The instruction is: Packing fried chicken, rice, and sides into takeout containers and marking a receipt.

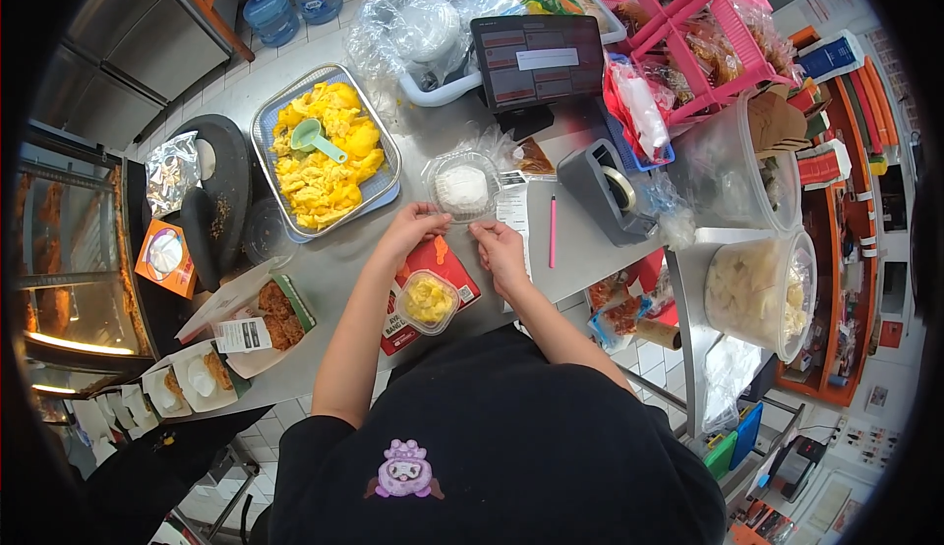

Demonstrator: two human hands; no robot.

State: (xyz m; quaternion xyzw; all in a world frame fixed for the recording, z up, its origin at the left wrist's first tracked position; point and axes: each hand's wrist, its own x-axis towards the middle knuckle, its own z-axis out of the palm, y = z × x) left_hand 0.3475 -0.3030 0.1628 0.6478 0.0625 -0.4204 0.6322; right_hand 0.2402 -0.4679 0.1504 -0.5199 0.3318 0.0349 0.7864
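A clear plastic food container [433, 189] with a white mound, seemingly rice [460, 188], stands on the metal table in front of me. My left hand [420, 232] is closed in a pinch at its near rim. Beside it, my right hand [501, 254] also pinches at that rim, its fingertips a little apart from the left ones. Just below my hands lies a red box [454, 268]. A small clear tub of scrambled egg [430, 299] rests on the box. A printed paper slip [512, 213] lies by my right hand.
At left stand a mesh-lined tray of scrambled egg [324, 152] with a green scoop [313, 137], and boxes of fried chicken [279, 315]. A screen [538, 58], tape dispenser [602, 191] and pink marker [553, 232] are ahead and right. Large tubs [757, 294] crowd the right side.
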